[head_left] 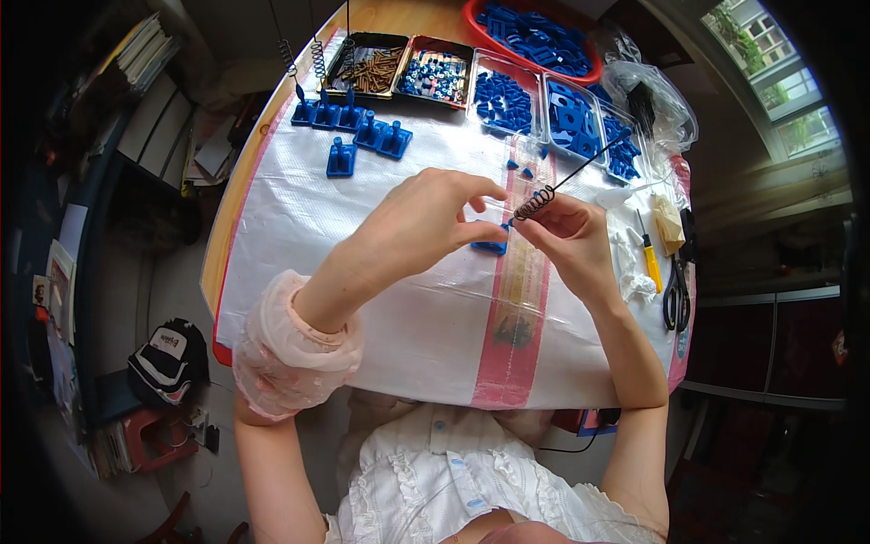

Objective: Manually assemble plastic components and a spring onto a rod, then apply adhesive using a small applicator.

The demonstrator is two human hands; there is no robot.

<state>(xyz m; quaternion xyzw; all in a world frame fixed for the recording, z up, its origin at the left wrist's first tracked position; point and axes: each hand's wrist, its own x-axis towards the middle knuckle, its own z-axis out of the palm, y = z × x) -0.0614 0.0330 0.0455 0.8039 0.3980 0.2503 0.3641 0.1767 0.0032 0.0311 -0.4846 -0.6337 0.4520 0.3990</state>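
Observation:
Between the fingertips of my right hand (573,238) is a black coil spring (535,201) with a long straight wire, which slants up and right to a small blue tip. My left hand (426,213) reaches in from the left, thumb and index finger apart and nothing between them. Just beneath its fingertips lies a blue plastic base (489,241) on the table cover, partly hidden by the fingers. Several small blue cone-like pieces (527,172) lie loose beyond my hands.
Blue bases with upright pegs (341,159) stand far left, some bearing springs. Along the back are a tray of brass screws (373,71), a tray of small nuts (435,77), clear boxes of blue parts (504,100) and a red basin (594,72). A yellow screwdriver (652,263) and black scissors (676,295) lie right.

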